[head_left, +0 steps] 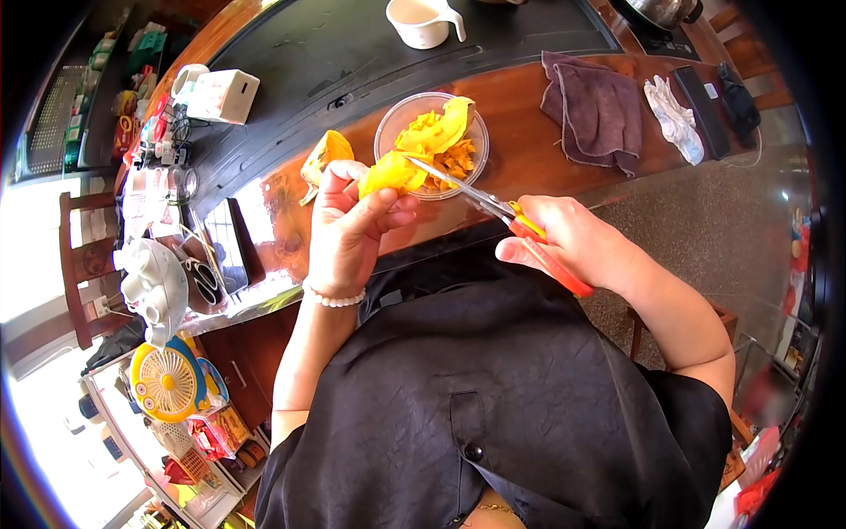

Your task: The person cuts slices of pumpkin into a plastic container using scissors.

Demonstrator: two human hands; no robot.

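My left hand (351, 219) pinches a yellow-orange piece of pumpkin (392, 175) between thumb and fingers, over the near left side of a clear round bowl (384, 125). My right hand (577, 234) is closed around the orange and yellow handles of a pair of scissors (483, 199). The blades point up and left, with their tips at the pumpkin piece. Inside the bowl are small cut pumpkin bits (456, 160) and a larger yellow strip (436, 130); whether that strip joins the held piece I cannot tell. Left of the bowl lies another pumpkin wedge (330, 155).
On the wooden table (520, 115), a purple-brown cloth (592, 115) and a crumpled white cloth (674, 121) lie to the right. A white cup (421, 22) stands on the black tray (352, 62) at the back. A white box (225, 95) and a dark tablet (244, 240) are leftward.
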